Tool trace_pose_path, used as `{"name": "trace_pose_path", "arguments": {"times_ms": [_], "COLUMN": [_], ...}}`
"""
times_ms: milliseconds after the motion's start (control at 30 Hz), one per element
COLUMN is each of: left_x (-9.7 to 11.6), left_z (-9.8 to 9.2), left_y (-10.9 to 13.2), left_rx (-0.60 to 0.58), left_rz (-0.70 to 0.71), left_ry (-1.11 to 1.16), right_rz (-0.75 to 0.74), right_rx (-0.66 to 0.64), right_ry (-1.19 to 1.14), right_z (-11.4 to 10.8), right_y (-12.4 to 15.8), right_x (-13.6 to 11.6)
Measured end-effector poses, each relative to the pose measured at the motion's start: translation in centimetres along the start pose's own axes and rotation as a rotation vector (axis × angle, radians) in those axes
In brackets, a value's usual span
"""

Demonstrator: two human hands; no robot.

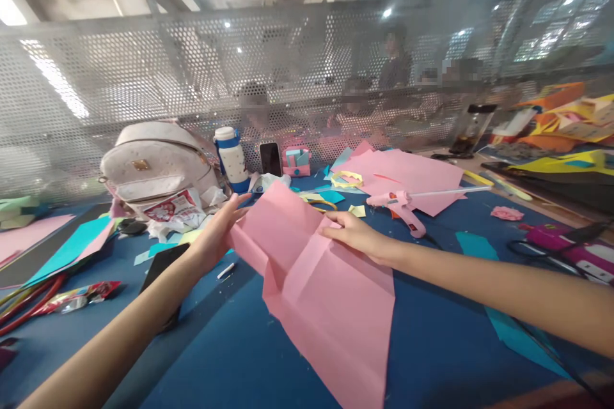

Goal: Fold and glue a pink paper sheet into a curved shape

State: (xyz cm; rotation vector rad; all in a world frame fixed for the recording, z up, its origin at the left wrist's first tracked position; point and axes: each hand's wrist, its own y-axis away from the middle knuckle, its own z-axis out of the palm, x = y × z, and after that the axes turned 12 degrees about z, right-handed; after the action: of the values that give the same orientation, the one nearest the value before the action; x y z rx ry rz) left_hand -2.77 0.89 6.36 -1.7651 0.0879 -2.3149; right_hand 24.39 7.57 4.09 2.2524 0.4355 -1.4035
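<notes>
A large sheet of pink paper, creased and partly folded up, is held over the blue tabletop. My left hand grips its raised left edge, the thumb and fingers closed about the side. On the far right edge, my right hand pinches the paper near a fold, with its fingertips on top. The lower part of the sheet hangs toward me. Just beyond my right hand lies a pink glue gun with a clear glue stick in its back. A small white pen-like piece rests near my left wrist.
At the back left stand a white backpack, a blue-and-white bottle and a phone. More pink paper lies behind the glue gun. Blue paper strips and a purple device with cables are at right. A perforated metal screen borders the table.
</notes>
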Motion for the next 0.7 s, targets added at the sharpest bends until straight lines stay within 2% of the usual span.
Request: {"name": "trace_pose_path", "arguments": {"times_ms": [133,233,333,433,567,700], "left_x": [-0.9,-2.5,-4.0,-4.5,-4.6,-4.9], "left_z": [0.8,2.4,3.8,4.5,4.2,3.7], "left_y": [0.5,1.8,3.2,3.9,3.8,3.6], "left_rx": [-0.153,-0.214,-0.219,-0.189,-0.155,-0.141], "left_rz": [-0.073,-0.088,-0.169,-0.214,-0.226,-0.246], "left_ry": [0.206,0.218,0.157,0.135,0.128,0.133], "right_rz": [-0.010,-0.039,-0.086,-0.144,-0.175,-0.159], "right_rx": [0.162,0.208,0.167,0.136,0.094,-0.056], "right_ry": [-0.171,-0.229,-0.231,-0.201,-0.152,-0.123], "right_z": [0.2,0.6,0.9,0.6,-0.3,-0.6], "right_y": [0.2,0.4,0.6,0.7,0.4,0.4], "right_x": [1.5,2.3,2.6,2.5,2.6,2.9]}}
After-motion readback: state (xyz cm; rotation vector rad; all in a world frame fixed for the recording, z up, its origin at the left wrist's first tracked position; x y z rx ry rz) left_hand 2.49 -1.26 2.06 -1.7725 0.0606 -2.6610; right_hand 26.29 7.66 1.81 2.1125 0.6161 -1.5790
